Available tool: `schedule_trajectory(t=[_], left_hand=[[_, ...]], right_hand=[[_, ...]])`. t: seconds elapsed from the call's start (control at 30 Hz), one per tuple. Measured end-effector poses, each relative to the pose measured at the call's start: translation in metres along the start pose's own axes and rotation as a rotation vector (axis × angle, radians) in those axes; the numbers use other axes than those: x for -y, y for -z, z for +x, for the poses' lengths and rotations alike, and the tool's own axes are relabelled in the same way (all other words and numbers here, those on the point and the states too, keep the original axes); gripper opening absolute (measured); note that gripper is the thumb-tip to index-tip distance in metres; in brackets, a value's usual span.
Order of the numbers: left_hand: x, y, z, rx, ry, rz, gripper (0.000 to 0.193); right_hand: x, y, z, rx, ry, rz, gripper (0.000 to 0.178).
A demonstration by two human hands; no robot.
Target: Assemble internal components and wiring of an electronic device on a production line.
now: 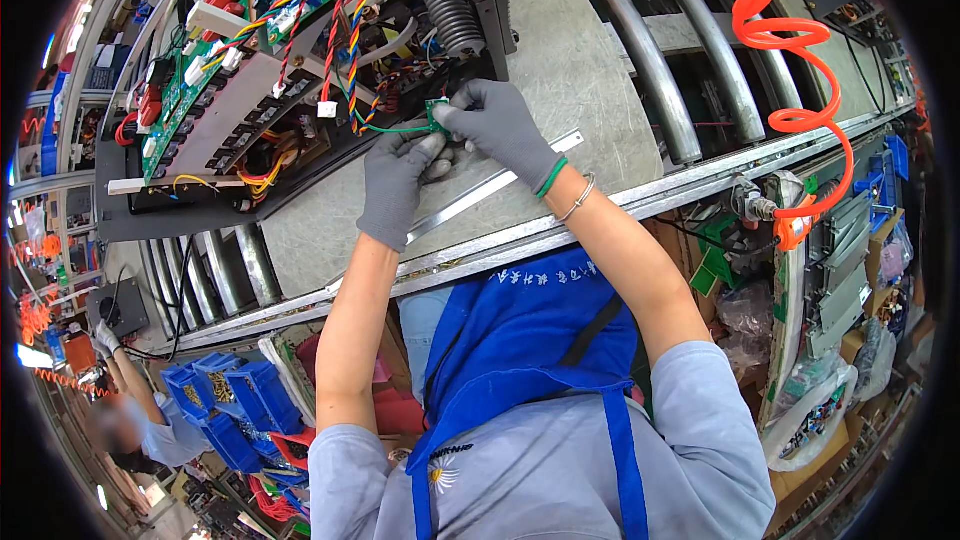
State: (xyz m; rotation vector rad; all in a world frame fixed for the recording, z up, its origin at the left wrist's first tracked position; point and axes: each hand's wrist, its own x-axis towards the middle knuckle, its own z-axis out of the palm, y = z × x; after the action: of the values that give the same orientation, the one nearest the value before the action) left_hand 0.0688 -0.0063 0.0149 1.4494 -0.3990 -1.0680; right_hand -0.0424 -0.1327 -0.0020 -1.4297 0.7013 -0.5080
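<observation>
Grey work gloves cover both my hands. My right hand pinches a small green circuit board at the open front of a dark metal chassis. A green wire runs from the board toward the chassis. Just below, my left hand has its fingers curled together near the board; what they hold, if anything, is hidden. Twisted coloured wires with a white connector hang over the chassis. Inside it sit larger green circuit boards and a black corrugated hose.
The chassis rests on a grey worktop with metal rollers beyond. A flat metal strip lies by my wrists. An orange coiled air hose hangs at right. Blue parts bins and another person's gloved hand are at left.
</observation>
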Motion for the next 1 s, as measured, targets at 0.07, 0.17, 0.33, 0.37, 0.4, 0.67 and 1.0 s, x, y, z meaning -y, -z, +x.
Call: schedule_trajectory(t=[0.07,0.17,0.33,0.37,0.4,0.67,1.0], left_hand=[[0.002,0.001,0.001,0.056,-0.055,-0.056,0.022],[0.0,0.002,-0.002,0.081,-0.03,-0.028,0.026],[-0.001,-0.008,-0.004,0.0,-0.049,0.042,0.026],[-0.001,-0.009,-0.005,-0.025,-0.041,0.049,0.026],[-0.001,-0.009,-0.004,-0.027,-0.041,0.048,0.026],[0.003,0.0,0.001,0.055,-0.051,-0.024,0.026],[0.004,-0.017,-0.007,-0.08,-0.156,0.039,0.026]], right_hand=[[0.001,0.001,0.0,0.003,0.001,0.017,0.03],[0.0,0.001,0.0,0.001,0.016,0.023,0.03],[-0.004,0.0,-0.001,-0.007,0.034,-0.007,0.029],[-0.003,0.0,-0.002,0.001,0.025,0.015,0.029],[-0.002,0.0,-0.003,0.009,0.015,0.038,0.029],[0.008,0.003,-0.005,0.035,-0.029,0.074,0.028],[0.002,0.003,-0.007,0.037,0.0,0.125,0.024]])
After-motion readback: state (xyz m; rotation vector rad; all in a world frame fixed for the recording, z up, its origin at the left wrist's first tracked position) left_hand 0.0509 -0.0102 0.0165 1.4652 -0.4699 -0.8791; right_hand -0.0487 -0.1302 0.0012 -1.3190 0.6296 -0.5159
